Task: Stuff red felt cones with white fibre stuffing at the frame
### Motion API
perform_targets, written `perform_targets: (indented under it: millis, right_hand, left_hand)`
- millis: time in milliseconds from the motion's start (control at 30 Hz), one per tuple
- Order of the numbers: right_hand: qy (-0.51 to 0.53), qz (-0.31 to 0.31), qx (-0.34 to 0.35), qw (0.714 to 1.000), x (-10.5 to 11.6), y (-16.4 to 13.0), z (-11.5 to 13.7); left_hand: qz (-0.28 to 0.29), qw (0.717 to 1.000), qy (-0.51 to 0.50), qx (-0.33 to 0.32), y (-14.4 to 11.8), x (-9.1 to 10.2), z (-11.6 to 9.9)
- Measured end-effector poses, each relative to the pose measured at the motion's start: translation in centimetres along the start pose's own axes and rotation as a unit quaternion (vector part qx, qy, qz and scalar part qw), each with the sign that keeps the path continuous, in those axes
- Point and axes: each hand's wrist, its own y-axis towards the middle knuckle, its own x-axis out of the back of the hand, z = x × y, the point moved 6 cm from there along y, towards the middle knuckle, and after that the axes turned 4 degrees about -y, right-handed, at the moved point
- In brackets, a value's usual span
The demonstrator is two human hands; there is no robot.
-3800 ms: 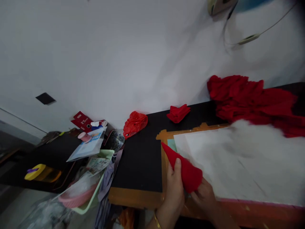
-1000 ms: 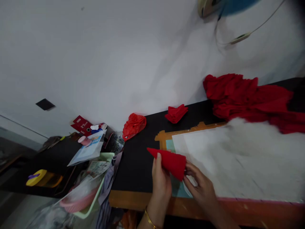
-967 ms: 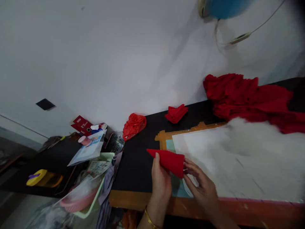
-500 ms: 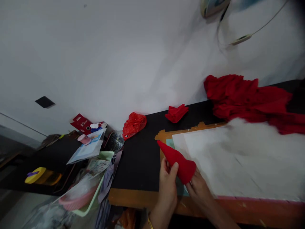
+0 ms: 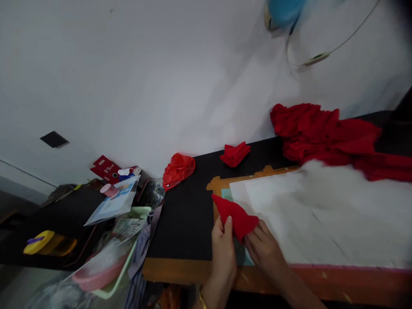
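A small red cloth cone, shaped like a pointed hat, is held between both hands above the near left corner of the white sheet. Its tip points up and to the left. My left hand pinches its left edge, thumb on top. At the wide lower right end, my right hand grips the rim, with some fingertips hidden by the cloth. Several folded red cloth pieces lie in a small stack behind. Farther right is a large heap of red cloth against the wall.
White fluffy stuffing lies on the white sheet. A red plastic bag sits at the black table's left corner. Left of it are a pale green basket, a thread spool and a yellow-lidded container.
The cone has become flatter and shorter in view as my right hand shifted slightly up and left at its rim. The whole view has shifted a little.
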Motion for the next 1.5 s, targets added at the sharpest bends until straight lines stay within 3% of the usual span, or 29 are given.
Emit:
perform_targets:
  millis: [167, 267, 367, 567, 667, 767, 833, 1000, 1067, 1267, 1433, 1500]
  right_hand:
    - [-0.073, -0.023, -0.007, 0.997, 0.1, 0.3, -0.7]
    - [-0.019, -0.012, -0.059, 0.998, 0.4, -0.1, -1.3]
    - [0.034, -0.038, -0.092, 0.994, 1.1, -0.7, -1.4]
    - [0.106, -0.061, -0.026, 0.992, 1.1, -0.2, 0.0]
    - [0.141, -0.045, -0.1, 0.984, 0.5, -0.1, -0.8]
    - [0.2, -0.004, -0.235, 0.951, -0.2, -0.8, -2.5]
    - [0.252, 0.017, -0.275, 0.928, -0.6, -1.0, -3.0]
    - [0.295, 0.034, -0.233, 0.926, -0.8, 0.1, -2.1]
    - [0.299, 0.053, -0.263, 0.916, -1.4, 0.0, -1.9]
    - [0.379, 0.096, -0.398, 0.83, -2.8, -1.0, -2.3]
    - [0.465, 0.139, -0.408, 0.773, -2.7, -0.2, -2.6]
    - [0.483, 0.154, -0.396, 0.765, -2.4, 0.1, -2.8]
  left_hand:
    - [0.01, 0.999, 0.045, 0.001, -0.4, 0.4, 0.1]
    - [-0.003, 1.0, 0.003, 0.011, -0.2, 0.7, 0.1]
    - [-0.019, 0.999, -0.045, 0.021, 0.2, 0.9, 0.0]
    - [-0.007, 0.998, -0.062, 0.016, 0.1, 0.0, 0.2]
    - [0.019, 0.998, -0.064, 0.009, -0.6, -0.3, 0.4]
    - [0.02, 0.996, -0.087, 0.016, -1.1, -0.1, 0.5]
    - [0.023, 0.994, -0.102, 0.013, -1.2, 0.1, 0.2]
    - [-0.016, 0.997, -0.077, 0.016, -0.1, 0.7, -0.3]
    - [-0.036, 0.998, -0.042, 0.009, 0.4, 0.8, -0.1]
    - [-0.021, 1.0, -0.002, 0.004, -0.7, 0.3, 1.6]
    - [-0.011, 0.996, -0.084, 0.027, -0.4, 0.4, 0.9]
    - [-0.02, 0.994, -0.098, 0.034, 0.6, 0.9, 0.2]
